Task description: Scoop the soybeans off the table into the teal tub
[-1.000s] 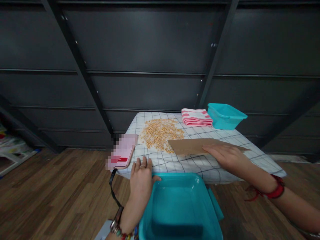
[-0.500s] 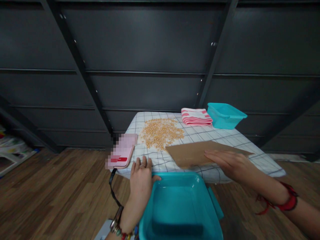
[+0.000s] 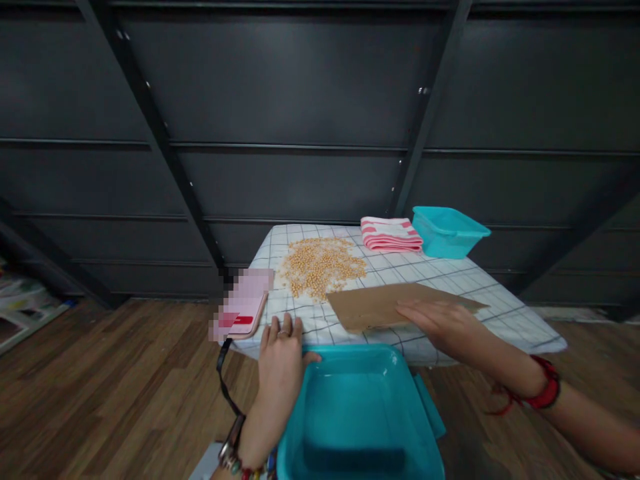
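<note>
My left hand (image 3: 281, 363) lies palm down at the table's front edge, fingers stretched flat on the checked cloth. Its thumb rests over the rim of a teal plastic basin (image 3: 350, 400) just below that edge; nothing shows inside the basin. With fingers together, my right hand (image 3: 443, 321) grips a flat piece of brown cardboard (image 3: 367, 307); its thumb is hidden. The cardboard's left end is close to the near side of a spread of yellow soybeans (image 3: 323, 263) on the cloth.
A folded pink-and-white towel (image 3: 391, 235) and a small teal container (image 3: 447, 233) stand at the back right of the table (image 3: 520, 330). A pink phone (image 3: 245, 303) with a black strap lies at the left edge. Dark wall panels rise behind.
My right hand and the cardboard have shifted slightly left, toward the soybeans. My left hand and the basin have stayed in place. The view has moved a little.
</note>
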The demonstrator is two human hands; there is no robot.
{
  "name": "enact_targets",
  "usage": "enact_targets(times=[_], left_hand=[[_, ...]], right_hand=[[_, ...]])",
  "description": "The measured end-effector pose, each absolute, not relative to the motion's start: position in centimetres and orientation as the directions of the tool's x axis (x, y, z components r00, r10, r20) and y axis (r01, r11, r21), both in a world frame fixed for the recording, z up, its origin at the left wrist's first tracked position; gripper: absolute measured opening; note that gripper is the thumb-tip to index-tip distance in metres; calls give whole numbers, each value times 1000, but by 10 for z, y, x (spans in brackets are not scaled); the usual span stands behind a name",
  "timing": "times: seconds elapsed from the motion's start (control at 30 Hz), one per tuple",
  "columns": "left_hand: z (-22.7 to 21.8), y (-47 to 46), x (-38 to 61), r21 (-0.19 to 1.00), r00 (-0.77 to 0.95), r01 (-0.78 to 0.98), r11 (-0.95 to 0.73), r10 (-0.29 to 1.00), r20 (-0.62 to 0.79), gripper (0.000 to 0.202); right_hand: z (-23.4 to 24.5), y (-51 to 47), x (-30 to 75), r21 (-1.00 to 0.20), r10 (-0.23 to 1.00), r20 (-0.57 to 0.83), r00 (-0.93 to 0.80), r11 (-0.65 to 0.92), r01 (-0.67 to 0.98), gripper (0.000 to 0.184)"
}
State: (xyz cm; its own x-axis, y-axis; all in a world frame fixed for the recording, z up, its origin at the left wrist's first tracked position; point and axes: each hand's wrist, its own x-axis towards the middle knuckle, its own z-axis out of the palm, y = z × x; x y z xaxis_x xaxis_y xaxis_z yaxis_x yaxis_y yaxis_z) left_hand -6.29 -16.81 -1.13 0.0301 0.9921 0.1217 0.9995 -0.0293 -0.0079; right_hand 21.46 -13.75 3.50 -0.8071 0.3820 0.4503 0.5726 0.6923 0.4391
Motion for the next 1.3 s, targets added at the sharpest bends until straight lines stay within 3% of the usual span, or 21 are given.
enact_targets(times=[0.13, 0.4, 0.6, 0.8, 0.97, 1.1, 1.3], left_hand=[[-13, -168, -63, 0, 30, 1000, -31, 991, 129, 52], [-13, -168, -63, -28, 32, 999, -29, 993, 116, 57], [-10, -168, -62, -47, 17, 999, -14, 998, 62, 62], [-10, -168, -62, -49, 27, 999, -22, 995, 94, 57], [-9, -168, -60, -34, 9, 999, -7, 998, 59, 61], [-13, -167, -61, -42, 22, 999, -17, 993, 116, 57], [-18, -166, -64, -50, 42, 998, -34, 987, 154, 55]], right_hand=[[37, -148, 225, 371, 425, 425, -799, 723, 583, 41], [37, -113, 213, 514, 378, 484, -789, 608, 606, 34], [36, -124, 208, 522, 339, 463, -819, 643, 560, 34], [38, -152, 218, 470, 395, 441, -806, 664, 582, 38], [40, -147, 218, 477, 371, 486, -791, 646, 596, 38], [40, -127, 209, 538, 323, 510, -797, 603, 589, 33], [38, -129, 201, 505, 330, 493, -805, 645, 574, 34]])
